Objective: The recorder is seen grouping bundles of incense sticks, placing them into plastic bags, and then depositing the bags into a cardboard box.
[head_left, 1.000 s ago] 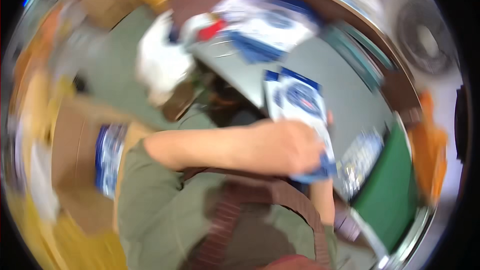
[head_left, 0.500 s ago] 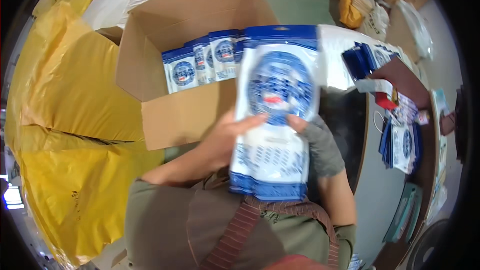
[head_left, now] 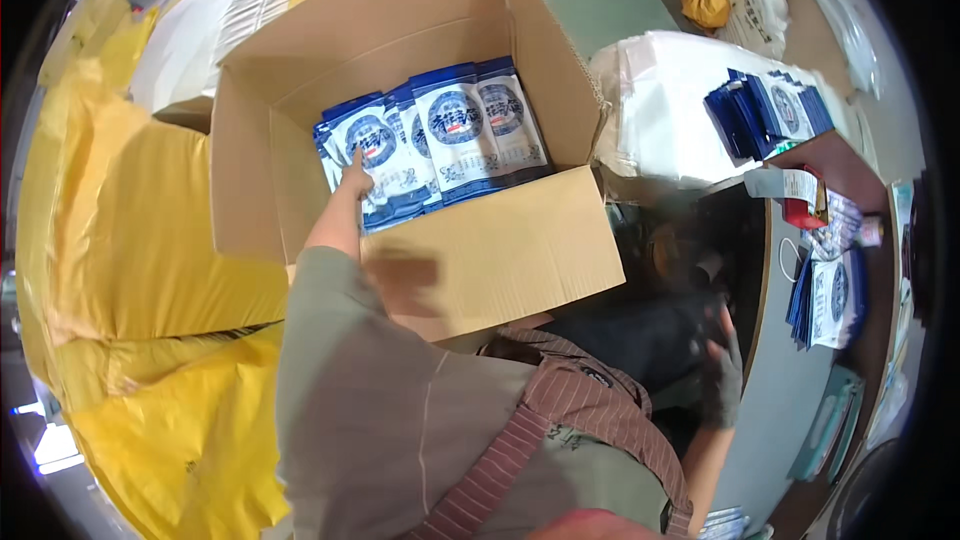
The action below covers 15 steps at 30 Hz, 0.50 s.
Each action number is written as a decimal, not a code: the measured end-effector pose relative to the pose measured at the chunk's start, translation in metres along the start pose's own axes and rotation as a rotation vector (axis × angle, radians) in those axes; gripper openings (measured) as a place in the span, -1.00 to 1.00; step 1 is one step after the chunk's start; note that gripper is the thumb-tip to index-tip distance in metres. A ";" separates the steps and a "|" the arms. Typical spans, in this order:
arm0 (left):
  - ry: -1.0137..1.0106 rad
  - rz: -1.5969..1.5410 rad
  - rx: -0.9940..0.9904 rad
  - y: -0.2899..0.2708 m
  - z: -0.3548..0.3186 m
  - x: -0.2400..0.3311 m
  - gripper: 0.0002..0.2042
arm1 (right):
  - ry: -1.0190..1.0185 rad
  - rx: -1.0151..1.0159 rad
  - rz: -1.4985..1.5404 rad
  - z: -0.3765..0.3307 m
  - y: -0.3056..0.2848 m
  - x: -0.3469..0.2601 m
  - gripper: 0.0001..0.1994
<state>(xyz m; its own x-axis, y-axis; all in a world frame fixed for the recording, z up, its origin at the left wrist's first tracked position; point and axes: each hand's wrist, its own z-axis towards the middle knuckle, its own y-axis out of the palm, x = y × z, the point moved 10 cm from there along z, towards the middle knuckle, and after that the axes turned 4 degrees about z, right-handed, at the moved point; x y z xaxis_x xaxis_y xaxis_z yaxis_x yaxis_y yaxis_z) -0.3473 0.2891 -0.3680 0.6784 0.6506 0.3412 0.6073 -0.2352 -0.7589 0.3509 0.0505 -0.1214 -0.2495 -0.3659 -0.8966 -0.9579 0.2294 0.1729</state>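
Reaching into the open cardboard box (head_left: 480,260) with the left hand (head_left: 352,180), fingertips laid on the front blue-and-white pouch (head_left: 372,155) at the left end of a row of like pouches (head_left: 470,125) leaning upright against the far wall. Not closed around anything as far as can be seen: fingers mostly hidden behind the near wall and the sleeve, so whether pinching or merely pressing cannot be told. Resting well apart, the right hand (head_left: 722,375), in a dark fingerless glove, lies loosely spread by the near edge of the grey counter (head_left: 790,390), gripping nothing.

Judging by the look: flat, glossy film pouches, light, pliant rather than stiff, likely slick and prone to sliding off one another or slumping forward once unsupported. Best taken by the top sealed edge or pinched across both flat faces near the upper corners, thumb in front and fingers behind; squeezing the belly would probably crumple the contents.

Lying near the counter's far corner, a further stack of blue pouches (head_left: 770,110) on a white sack (head_left: 670,110); along its right edge, more of the same (head_left: 825,300). Bulging beside the box's left wall, yellow sacks (head_left: 130,240).
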 end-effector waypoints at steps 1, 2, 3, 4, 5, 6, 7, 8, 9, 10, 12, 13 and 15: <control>0.051 0.238 0.108 -0.029 0.012 -0.021 -0.03 | -0.001 0.024 0.050 -0.017 -0.022 0.010 -0.24; 0.057 0.253 0.057 -0.011 0.020 -0.006 -0.03 | -0.003 0.120 0.032 -0.043 -0.042 0.018 -0.23; 0.063 0.270 0.011 0.004 0.023 0.010 -0.03 | -0.006 0.214 0.017 -0.073 -0.060 0.024 -0.23; 0.069 0.299 0.013 -0.006 0.027 0.008 -0.03 | 0.016 0.225 0.049 -0.097 -0.073 0.038 -0.26; 0.069 0.330 0.029 -0.027 0.031 -0.001 -0.03 | 0.035 0.223 0.090 -0.120 -0.086 0.054 -0.29; -0.038 0.346 0.142 -0.047 0.035 -0.009 -0.05 | 0.022 0.239 0.119 -0.147 -0.106 0.073 -0.29; -0.077 0.298 0.343 -0.059 0.032 0.001 -0.04 | 0.043 0.334 0.127 -0.179 -0.129 0.103 -0.39; -0.059 0.336 0.536 -0.074 0.021 -0.002 -0.02 | 0.058 0.446 0.149 -0.207 -0.149 0.134 -0.47; -0.022 0.030 0.531 -0.026 -0.009 0.070 -0.07 | 0.000 0.817 0.140 -0.269 -0.170 0.159 -0.56; 0.190 -0.690 0.272 0.025 -0.080 0.149 -0.19 | -0.041 1.201 0.124 -0.343 -0.182 0.182 -0.63; 0.282 -0.438 0.649 -0.092 -0.131 0.160 -0.48 | -0.038 1.531 0.027 -0.363 -0.157 0.177 -0.70; 0.748 0.034 1.010 -0.137 -0.190 0.208 -0.50 | -0.144 1.613 -0.627 -0.384 -0.159 0.182 -0.71; 1.126 -0.102 1.339 -0.135 -0.263 0.257 -0.43 | 0.045 1.885 -0.925 -0.412 -0.161 0.175 -0.64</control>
<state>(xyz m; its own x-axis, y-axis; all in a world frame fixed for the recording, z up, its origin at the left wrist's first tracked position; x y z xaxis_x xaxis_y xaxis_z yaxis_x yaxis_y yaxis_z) -0.1462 0.2976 -0.0323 0.9452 -0.2865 0.1568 0.3261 0.8530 -0.4075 0.4028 -0.4217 -0.1382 0.0726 -0.8927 -0.4448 0.4895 0.4204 -0.7640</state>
